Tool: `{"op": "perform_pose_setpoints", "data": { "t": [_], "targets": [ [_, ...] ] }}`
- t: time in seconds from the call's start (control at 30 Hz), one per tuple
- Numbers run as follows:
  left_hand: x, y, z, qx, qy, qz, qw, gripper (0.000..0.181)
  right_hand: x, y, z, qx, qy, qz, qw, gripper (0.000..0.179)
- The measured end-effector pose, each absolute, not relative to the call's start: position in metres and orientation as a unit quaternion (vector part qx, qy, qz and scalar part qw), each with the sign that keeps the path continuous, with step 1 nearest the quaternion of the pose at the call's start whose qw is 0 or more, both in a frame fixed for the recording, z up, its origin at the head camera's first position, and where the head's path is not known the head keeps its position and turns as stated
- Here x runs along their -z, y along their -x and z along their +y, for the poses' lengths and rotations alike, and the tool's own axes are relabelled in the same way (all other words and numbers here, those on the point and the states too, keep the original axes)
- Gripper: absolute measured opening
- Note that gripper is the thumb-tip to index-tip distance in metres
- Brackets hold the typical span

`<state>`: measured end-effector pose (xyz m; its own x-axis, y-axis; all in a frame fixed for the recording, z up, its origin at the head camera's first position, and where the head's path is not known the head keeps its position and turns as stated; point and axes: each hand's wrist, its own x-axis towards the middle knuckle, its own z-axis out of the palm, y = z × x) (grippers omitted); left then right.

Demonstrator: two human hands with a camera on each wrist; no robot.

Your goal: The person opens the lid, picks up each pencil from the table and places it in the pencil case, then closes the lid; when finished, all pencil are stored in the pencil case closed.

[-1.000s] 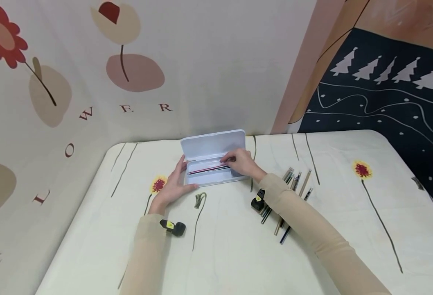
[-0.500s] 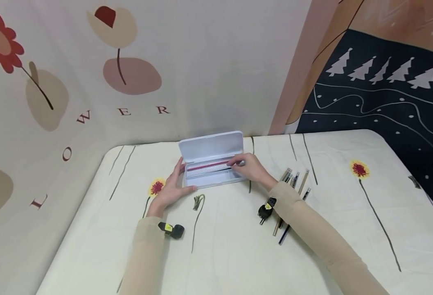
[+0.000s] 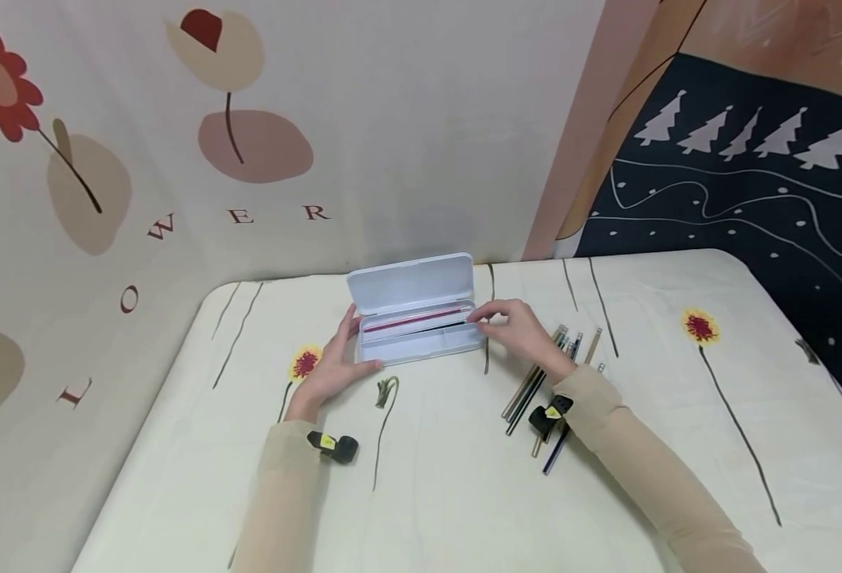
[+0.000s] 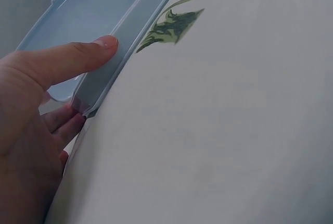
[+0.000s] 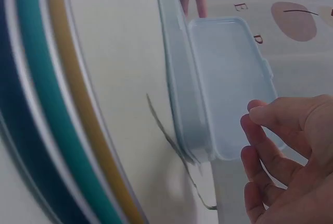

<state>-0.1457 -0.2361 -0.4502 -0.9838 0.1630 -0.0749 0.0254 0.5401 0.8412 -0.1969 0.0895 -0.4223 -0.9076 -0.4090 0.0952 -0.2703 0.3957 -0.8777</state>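
Observation:
A pale blue pencil case (image 3: pixel 421 347) lies open near the back of the table, its lid (image 3: pixel 414 285) tilted up. Inside lie a red pencil (image 3: pixel 410 321) and a dark one (image 3: pixel 441 326). My left hand (image 3: pixel 329 370) holds the case's left end; in the left wrist view the thumb of that hand (image 4: pixel 31 94) lies against the front wall, fingertips at the end. Just off the right end, my right hand (image 3: pixel 524 330) holds nothing; the right wrist view shows its fingers (image 5: pixel 255 130) loosely bent, thumb close to the index finger.
Several loose pencils (image 3: pixel 523 402) lie in a pile below my right forearm, which partly covers them. Close to the right wrist camera, a teal pencil (image 5: pixel 44 78) and others look large. A patterned cloth wall (image 3: pixel 421 159) stands behind the white tablecloth (image 3: pixel 435 477).
My right hand has drawn back to the right, out of the case. The red and dark pencils now lie uncovered in it. My left hand stays at the left end.

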Motion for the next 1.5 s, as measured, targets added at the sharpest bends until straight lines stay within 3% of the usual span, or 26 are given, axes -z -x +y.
{"op": "perform_pose_setpoints", "data": {
  "t": [0.5,1.03,1.5],
  "targets": [
    [0.454,0.146,-0.238,-0.484,-0.043,0.87,0.083,0.109,0.407,0.189,0.135,0.457,0.22,0.86,0.061,0.017],
    [0.452,0.146,-0.237,-0.479,-0.042,0.873,0.083,0.11,0.418,0.175,0.189,0.43,0.257,0.863,0.065,0.016],
    [0.452,0.147,-0.237,-0.464,-0.046,0.881,0.076,0.109,0.431,0.163,0.234,0.413,0.281,0.86,0.105,0.018]
  ]
}}
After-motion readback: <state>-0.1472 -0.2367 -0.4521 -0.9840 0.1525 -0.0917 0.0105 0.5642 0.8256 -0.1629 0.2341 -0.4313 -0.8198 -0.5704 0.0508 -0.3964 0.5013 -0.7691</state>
